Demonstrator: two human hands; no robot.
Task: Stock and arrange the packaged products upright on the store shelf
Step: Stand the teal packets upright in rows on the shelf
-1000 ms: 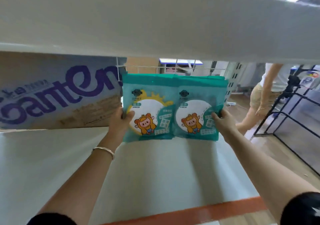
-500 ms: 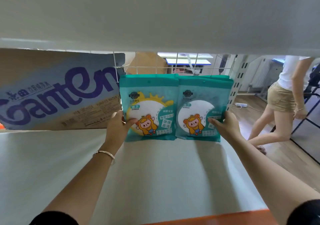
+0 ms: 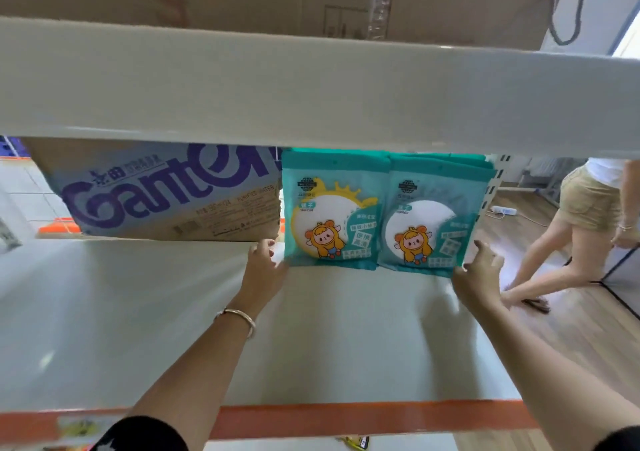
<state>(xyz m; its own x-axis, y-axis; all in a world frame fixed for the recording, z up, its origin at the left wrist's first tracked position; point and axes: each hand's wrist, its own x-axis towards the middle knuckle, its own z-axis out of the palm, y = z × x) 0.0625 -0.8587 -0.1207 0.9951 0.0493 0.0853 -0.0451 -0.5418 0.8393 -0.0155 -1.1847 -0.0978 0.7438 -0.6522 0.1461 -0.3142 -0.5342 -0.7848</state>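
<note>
Both hands have let go: left hand (image 3: 265, 265) and right hand (image 3: 479, 270) now open, just outside the upright packs (image 3: 381, 215).

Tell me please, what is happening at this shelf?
A person is stocking teal mirror packets on a white store shelf. Two rows stand upright side by side at the back, beside a Ganten water carton. The left hand is at the lower left corner of the left packet, the right hand at the lower right corner of the right packet. Both hands are open, steadying rather than gripping. Another person walks past on the right.
</note>
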